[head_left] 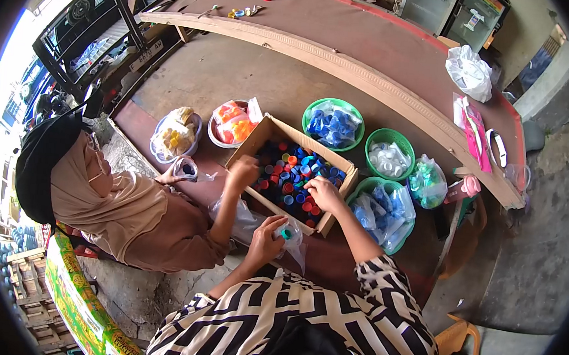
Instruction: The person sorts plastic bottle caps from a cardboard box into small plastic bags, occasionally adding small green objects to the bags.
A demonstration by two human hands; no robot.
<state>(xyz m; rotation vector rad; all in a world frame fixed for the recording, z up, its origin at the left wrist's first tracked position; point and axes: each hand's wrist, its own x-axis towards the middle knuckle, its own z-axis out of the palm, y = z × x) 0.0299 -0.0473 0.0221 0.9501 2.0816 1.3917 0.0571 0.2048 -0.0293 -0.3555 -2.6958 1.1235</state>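
A cardboard box full of red, blue and dark bottle caps stands on the brown table. Over its right part is my right hand, fingers bent down among the caps; what they pinch, if anything, is hidden. Just outside the near edge of the box, my left hand is closed on a clear plastic bag with a green cap in it. A co-worker's hand is over the left side of the box, and their other hand holds a small clear bag with dark caps.
Baskets of bagged caps surround the box: yellowish, orange, blue, white, green and light blue. The co-worker sits at the left. A wooden beam crosses behind.
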